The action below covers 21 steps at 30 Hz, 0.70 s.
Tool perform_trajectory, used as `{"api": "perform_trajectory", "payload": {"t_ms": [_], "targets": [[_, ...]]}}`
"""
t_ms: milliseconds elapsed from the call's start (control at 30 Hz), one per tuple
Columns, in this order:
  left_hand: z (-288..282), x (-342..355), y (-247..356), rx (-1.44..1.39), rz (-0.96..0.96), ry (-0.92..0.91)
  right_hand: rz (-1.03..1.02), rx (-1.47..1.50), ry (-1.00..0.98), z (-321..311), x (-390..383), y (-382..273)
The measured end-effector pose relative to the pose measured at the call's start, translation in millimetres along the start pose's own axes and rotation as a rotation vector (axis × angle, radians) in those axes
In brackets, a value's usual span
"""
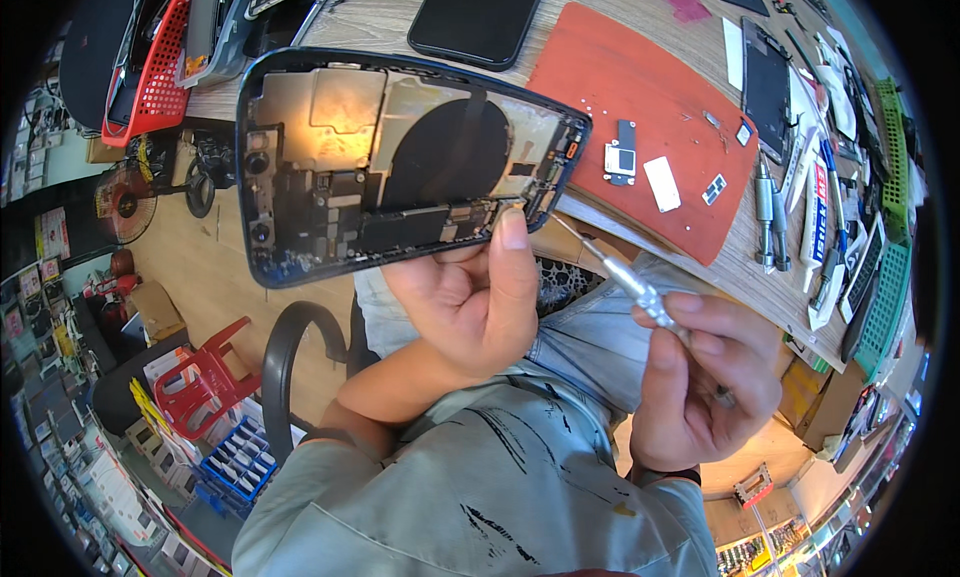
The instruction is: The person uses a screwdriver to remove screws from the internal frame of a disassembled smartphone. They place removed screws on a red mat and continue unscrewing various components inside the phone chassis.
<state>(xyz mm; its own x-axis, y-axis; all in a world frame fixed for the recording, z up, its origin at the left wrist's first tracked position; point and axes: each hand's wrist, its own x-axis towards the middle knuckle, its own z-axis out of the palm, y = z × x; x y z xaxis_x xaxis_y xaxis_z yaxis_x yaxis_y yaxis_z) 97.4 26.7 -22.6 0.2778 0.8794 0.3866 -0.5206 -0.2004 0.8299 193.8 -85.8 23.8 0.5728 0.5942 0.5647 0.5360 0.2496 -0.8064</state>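
My left hand (470, 302) holds an opened smartphone housing (445, 157) up in front of me, its inside turned toward me. The thumb presses on its lower edge. A circuit board, a shiny metal-coloured area and a round black pad show inside. My right hand (705, 387) grips a silver precision screwdriver (632, 284) between thumb and fingers. The thin tip points at the housing's lower right corner; I cannot tell whether it touches. On the orange-red mat (620, 87) beyond lie a small metal phone part (621, 157), a white rectangular piece (661, 184) and several tiny screws.
A black phone (480, 17) lies at the table's far side. Red (165, 107) and grey baskets stand at the left. Tweezers, pens, a glue tube (812, 222) and a green basket (880, 297) crowd the right. A red plastic chair (210, 377) stands on the floor at left.
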Motion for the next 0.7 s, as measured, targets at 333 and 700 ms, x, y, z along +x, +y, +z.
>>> {"api": "perform_trajectory", "payload": {"t_ms": [333, 700], "targets": [[1.3, 3.8, -7.3, -0.059, 0.083, 0.000, 0.098, -0.059, -0.097, 3.1, 5.2, 1.0], [-5.6, 2.0, -13.8, 0.008, 0.134, -0.043, 0.056, -0.056, -0.098, 5.3, 4.6, 4.4]]}}
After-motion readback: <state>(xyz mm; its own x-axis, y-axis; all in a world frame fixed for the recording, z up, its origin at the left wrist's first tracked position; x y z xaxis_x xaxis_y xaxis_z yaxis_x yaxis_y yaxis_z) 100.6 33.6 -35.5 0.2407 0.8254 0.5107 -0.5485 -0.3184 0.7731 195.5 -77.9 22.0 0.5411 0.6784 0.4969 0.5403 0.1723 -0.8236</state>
